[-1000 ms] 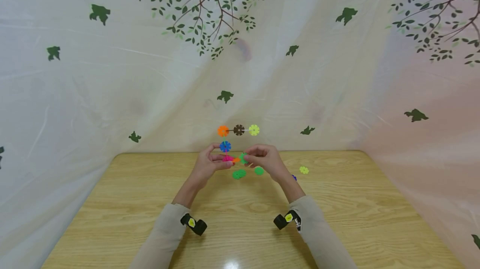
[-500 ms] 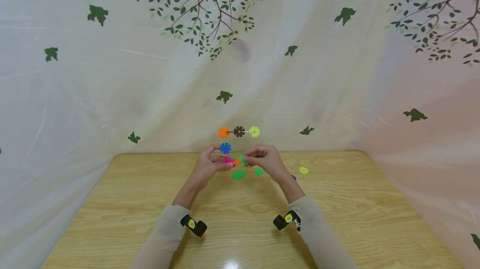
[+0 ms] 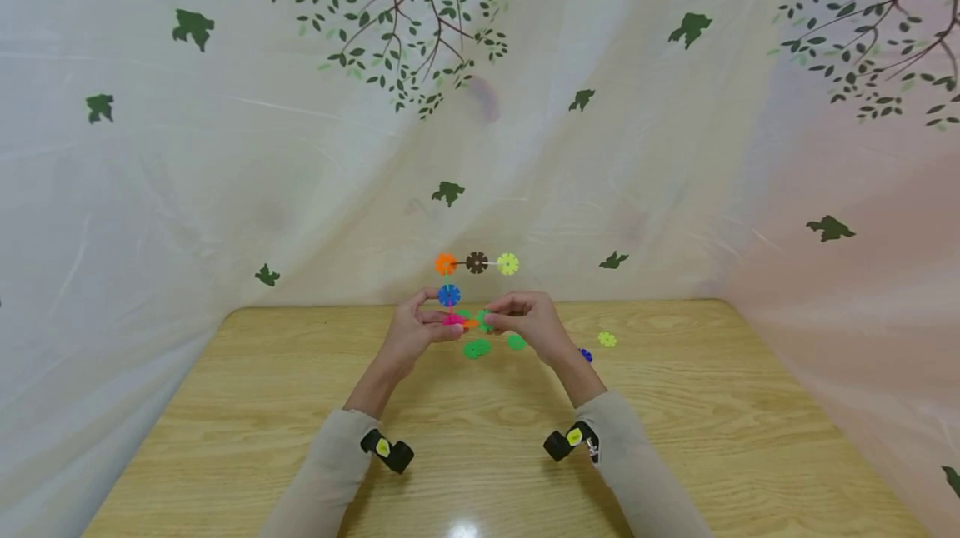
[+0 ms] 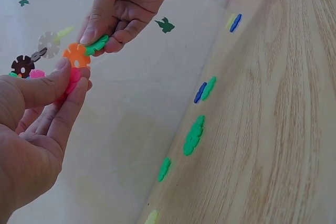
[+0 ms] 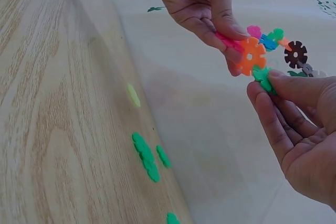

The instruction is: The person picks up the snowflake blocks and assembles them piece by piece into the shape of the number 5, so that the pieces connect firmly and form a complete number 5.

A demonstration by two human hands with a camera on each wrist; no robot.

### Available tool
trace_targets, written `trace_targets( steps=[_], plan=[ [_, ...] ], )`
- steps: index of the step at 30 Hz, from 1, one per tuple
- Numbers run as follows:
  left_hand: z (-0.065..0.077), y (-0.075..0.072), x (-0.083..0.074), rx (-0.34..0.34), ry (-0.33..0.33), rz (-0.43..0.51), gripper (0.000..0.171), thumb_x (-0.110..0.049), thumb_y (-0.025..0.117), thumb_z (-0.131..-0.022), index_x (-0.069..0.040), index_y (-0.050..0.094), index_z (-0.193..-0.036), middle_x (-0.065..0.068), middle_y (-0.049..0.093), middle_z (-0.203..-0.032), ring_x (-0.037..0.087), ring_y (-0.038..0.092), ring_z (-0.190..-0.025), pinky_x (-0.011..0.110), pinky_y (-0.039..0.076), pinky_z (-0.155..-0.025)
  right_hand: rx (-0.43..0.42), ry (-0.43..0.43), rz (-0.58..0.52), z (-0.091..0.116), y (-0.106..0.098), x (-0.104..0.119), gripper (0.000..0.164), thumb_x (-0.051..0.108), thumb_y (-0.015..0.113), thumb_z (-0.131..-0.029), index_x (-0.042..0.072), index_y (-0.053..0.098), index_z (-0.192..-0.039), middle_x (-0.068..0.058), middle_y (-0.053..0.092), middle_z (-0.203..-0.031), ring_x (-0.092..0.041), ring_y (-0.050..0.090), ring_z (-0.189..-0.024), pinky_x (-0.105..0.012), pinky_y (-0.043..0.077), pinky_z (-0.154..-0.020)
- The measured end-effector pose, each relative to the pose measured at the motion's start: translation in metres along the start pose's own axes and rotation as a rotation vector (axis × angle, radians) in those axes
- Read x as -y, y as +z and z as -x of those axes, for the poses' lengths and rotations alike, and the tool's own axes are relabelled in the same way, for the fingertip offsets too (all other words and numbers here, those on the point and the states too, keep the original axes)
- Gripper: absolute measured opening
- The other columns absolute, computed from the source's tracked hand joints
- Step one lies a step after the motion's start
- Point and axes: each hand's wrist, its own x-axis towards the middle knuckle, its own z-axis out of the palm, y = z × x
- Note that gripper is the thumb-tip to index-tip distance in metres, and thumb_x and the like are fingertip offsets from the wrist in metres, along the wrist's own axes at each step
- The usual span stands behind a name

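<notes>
My left hand (image 3: 411, 330) pinches a pink snowflake disc (image 4: 74, 80) between thumb and fingers, above the table's far side. From it rises a chain of slotted discs: a blue disc (image 3: 449, 296), an upper orange disc (image 3: 446, 263), a brown disc (image 3: 477, 262) and a yellow disc (image 3: 507, 263), with edge-on discs between them. A lower orange disc (image 5: 252, 56) juts from the pink one towards my right hand (image 3: 534, 321). That hand pinches a green disc (image 5: 262, 80), whose rim meets the orange disc's edge. Whether their slots interlock I cannot tell.
Loose green discs (image 3: 477, 349) lie on the wooden table (image 3: 480, 455) below the hands, with another green disc (image 3: 516, 342) beside them. Right of the right wrist are a dark blue disc (image 3: 586, 356) and a yellow-green disc (image 3: 607, 340). A printed curtain (image 3: 525, 163) hangs behind.
Both hands keep their grips and barely move. The right forearm has shifted slightly left, showing more of the dark blue disc on the table. The head view has tilted slightly.
</notes>
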Motion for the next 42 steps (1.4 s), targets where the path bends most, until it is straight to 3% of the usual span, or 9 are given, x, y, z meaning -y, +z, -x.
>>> trace_targets(
  steps=[3,10,16,23,25,29,35,42],
  plan=[
    [-0.0002,0.0002,-0.0003,-0.007,0.003,0.004,0.05,0.008,0.075,-0.086,-0.001,0.053,-0.13,0.002,0.078,-0.086,0.014,0.076,-0.077,0.029,0.062,-0.078,-0.003,-0.004,-0.013,-0.0002,0.0005,-0.0007,0.02,0.002,0.076,-0.09,-0.012,0.072,-0.104,0.0,0.077,-0.082,-0.012,0.073,-0.071,-0.032,0.063,-0.072],
    [0.0006,0.0015,-0.002,-0.003,0.012,0.01,0.049,0.007,0.075,-0.087,0.0,0.054,-0.13,0.002,0.078,-0.085,0.016,0.076,-0.078,0.03,0.062,-0.079,-0.004,-0.016,-0.042,-0.0009,0.0021,-0.0036,0.022,0.0,0.075,-0.09,-0.015,0.07,-0.105,0.003,0.076,-0.081,-0.013,0.074,-0.071,-0.05,0.062,-0.08],
    [0.0011,-0.001,-0.0023,-0.003,0.006,0.017,0.05,0.006,0.075,-0.087,-0.001,0.053,-0.131,0.0,0.077,-0.084,0.014,0.075,-0.076,0.029,0.062,-0.08,0.003,-0.002,-0.051,-0.0014,0.003,-0.0047,0.022,-0.001,0.073,-0.091,-0.016,0.069,-0.107,0.007,0.076,-0.081,-0.011,0.073,-0.071,-0.038,0.064,-0.076],
    [-0.0011,-0.0016,0.0006,0.011,0.002,0.006,0.053,0.003,0.075,-0.088,-0.001,0.051,-0.135,0.002,0.078,-0.087,0.017,0.076,-0.08,0.03,0.062,-0.081,0.023,0.014,-0.05,-0.0012,0.0018,-0.0033,0.023,0.0,0.072,-0.092,-0.015,0.068,-0.109,0.007,0.075,-0.083,-0.013,0.074,-0.074,-0.037,0.064,-0.077],
    [-0.001,-0.0018,0.0012,0.014,-0.003,-0.003,0.053,0.001,0.075,-0.089,-0.002,0.051,-0.136,0.003,0.077,-0.088,0.016,0.076,-0.081,0.03,0.062,-0.081,0.026,0.016,-0.048,-0.0013,0.0014,-0.0038,0.024,0.001,0.073,-0.092,-0.014,0.068,-0.109,0.007,0.075,-0.084,-0.015,0.074,-0.075,-0.031,0.063,-0.075],
    [-0.001,-0.0029,0.002,0.026,-0.013,-0.015,0.054,-0.001,0.075,-0.09,-0.004,0.05,-0.137,0.002,0.077,-0.092,0.016,0.075,-0.083,0.029,0.061,-0.083,0.029,0.02,-0.034,-0.0016,0.0008,-0.0039,0.023,0.002,0.073,-0.093,-0.012,0.069,-0.11,0.006,0.075,-0.085,-0.018,0.074,-0.078,-0.033,0.063,-0.076],
    [-0.0006,-0.0042,0.0028,0.058,-0.008,-0.029,0.054,0.0,0.073,-0.091,-0.002,0.047,-0.138,0.006,0.075,-0.104,0.014,0.073,-0.087,0.028,0.06,-0.084,0.031,0.021,-0.018,-0.0007,0.0007,-0.0015,0.022,0.002,0.072,-0.093,-0.011,0.069,-0.11,0.007,0.074,-0.084,-0.015,0.073,-0.077,-0.028,0.062,-0.074],
    [-0.0013,-0.0052,0.0046,0.092,-0.011,-0.026,0.045,0.002,0.072,-0.092,-0.003,0.05,-0.13,0.006,0.073,-0.107,0.012,0.071,-0.089,0.027,0.06,-0.084,0.036,0.003,0.016,-0.0007,-0.0001,-0.0007,0.02,0.003,0.072,-0.093,-0.008,0.071,-0.109,0.004,0.074,-0.084,-0.031,0.073,-0.083,-0.032,0.062,-0.075]
  ],
)
